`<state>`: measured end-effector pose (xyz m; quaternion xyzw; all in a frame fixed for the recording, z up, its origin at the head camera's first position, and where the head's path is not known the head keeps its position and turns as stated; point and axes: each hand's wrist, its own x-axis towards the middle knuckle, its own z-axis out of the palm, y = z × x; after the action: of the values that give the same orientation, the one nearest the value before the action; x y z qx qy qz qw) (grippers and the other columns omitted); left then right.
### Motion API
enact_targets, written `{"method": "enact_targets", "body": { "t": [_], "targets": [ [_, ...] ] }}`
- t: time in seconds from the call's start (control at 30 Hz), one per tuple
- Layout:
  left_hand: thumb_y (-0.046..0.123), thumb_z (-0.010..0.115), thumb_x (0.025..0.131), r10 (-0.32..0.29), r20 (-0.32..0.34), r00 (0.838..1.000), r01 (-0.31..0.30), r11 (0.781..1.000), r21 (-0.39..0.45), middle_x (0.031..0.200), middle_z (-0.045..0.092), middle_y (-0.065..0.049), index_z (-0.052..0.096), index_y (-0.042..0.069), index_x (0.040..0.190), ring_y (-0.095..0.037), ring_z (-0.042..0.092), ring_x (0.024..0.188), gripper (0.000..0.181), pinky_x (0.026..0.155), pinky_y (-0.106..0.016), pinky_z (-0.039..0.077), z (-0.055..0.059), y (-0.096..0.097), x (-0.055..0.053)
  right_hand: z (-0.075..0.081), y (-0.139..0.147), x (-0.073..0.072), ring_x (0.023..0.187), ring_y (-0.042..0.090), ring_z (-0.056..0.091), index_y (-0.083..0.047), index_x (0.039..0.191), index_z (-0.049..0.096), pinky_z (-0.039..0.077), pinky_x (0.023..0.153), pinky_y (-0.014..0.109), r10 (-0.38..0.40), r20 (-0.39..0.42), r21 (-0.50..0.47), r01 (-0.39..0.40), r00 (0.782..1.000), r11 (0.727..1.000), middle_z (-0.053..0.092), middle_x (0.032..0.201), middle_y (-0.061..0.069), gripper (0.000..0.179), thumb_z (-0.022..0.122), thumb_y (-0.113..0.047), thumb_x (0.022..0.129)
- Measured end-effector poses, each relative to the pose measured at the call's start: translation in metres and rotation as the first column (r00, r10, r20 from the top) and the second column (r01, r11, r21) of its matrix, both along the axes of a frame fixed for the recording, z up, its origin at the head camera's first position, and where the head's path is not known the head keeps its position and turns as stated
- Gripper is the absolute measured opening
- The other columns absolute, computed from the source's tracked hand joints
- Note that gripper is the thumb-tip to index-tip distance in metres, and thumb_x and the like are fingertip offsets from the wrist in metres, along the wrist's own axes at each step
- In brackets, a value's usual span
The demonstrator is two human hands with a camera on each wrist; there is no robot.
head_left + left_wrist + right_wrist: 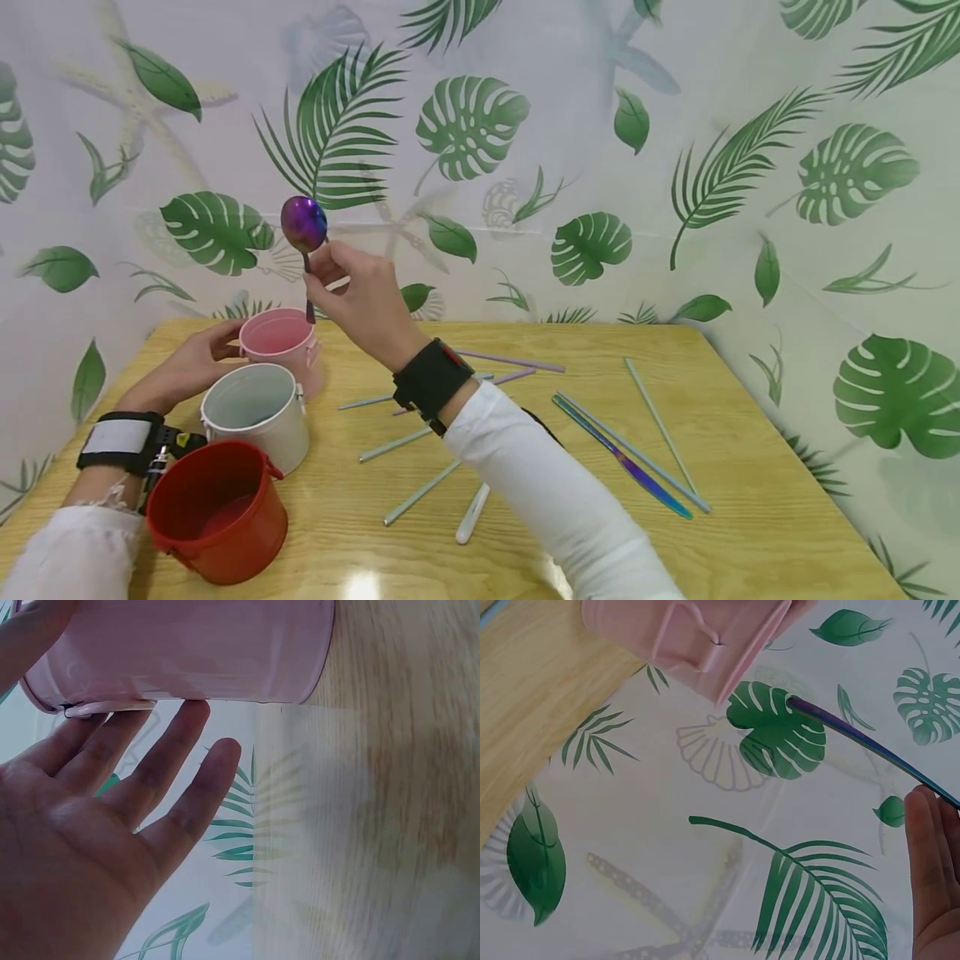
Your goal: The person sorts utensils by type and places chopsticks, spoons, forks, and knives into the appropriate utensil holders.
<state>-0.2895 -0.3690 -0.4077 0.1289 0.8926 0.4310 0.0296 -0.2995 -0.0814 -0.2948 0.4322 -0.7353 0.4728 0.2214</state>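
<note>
Purple and blue metal shines on the spoon (303, 223), which our right hand (369, 292) pinches by its handle between thumb and fingers. We hold it in the air, with the bowl upward and the handle downward, close to the mouth of the pink bucket (306, 360). From the right wrist we see the handle's end apart from the rim.

Our left hand (183, 362) has its fingers spread and nearly straight; some of them touch the pink bucket, while the little finger is free of it. This bucket stands near the far left corner of the table (765, 554). Along the left edge, the white bucket (285, 433) comes next, then the red bucket (251, 533), nearest to us.

Toward the right edge, we find a rainbow-coloured knife (622, 458) beside a blue rod (611, 432), and a pale green rod (660, 427). Nearer the middle lies a white handle (472, 517), partly hidden by our right sleeve (555, 492).
</note>
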Motion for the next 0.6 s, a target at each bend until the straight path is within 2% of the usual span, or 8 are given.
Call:
{"method": "enact_targets", "body": {
  "t": [0.2, 0.43, 0.6],
  "targets": [
    [0.020, 0.076, 0.093, -0.006, 0.009, 1.000, 0.006, 1.000, -0.001, 0.154, 0.042, -0.030, 0.027, 0.001, 0.161, -0.053, 0.050, 0.130, 0.086, 0.101, -0.068, 0.047, 0.001, 0.002, -0.001, -0.011, -0.004, -0.008, 0.083, 0.013, 0.070, 0.000, 0.100, 0.067, 0.057, 0.074, 0.016, -0.028, 0.012, 0.052, 0.027, 1.000, 0.998, 0.074, 0.091, 0.008, 0.005, 0.069, -0.002, 0.096],
    [0.020, 0.077, 0.092, 0.002, 0.012, 1.000, -0.002, 1.000, -0.004, 0.153, 0.042, -0.031, 0.027, 0.000, 0.161, -0.053, 0.051, 0.130, 0.087, 0.100, -0.068, 0.047, 0.003, 0.002, 0.001, -0.020, -0.013, -0.010, 0.087, 0.011, 0.071, -0.002, 0.102, 0.068, 0.057, 0.079, 0.015, -0.031, 0.054, 0.139, 0.023, 0.998, 0.990, 0.075, 0.094, 0.008, 0.006, 0.069, -0.006, 0.097],
    [0.019, 0.076, 0.092, -0.003, 0.009, 1.000, 0.003, 1.000, 0.001, 0.153, 0.042, -0.031, 0.027, 0.000, 0.160, -0.053, 0.051, 0.130, 0.086, 0.101, -0.069, 0.046, 0.004, 0.002, 0.002, -0.030, -0.019, -0.010, 0.089, 0.011, 0.072, -0.004, 0.103, 0.068, 0.055, 0.081, 0.013, -0.032, 0.037, 0.211, 0.023, 0.999, 0.977, 0.076, 0.094, 0.006, 0.006, 0.071, -0.007, 0.097]
  ]
}}
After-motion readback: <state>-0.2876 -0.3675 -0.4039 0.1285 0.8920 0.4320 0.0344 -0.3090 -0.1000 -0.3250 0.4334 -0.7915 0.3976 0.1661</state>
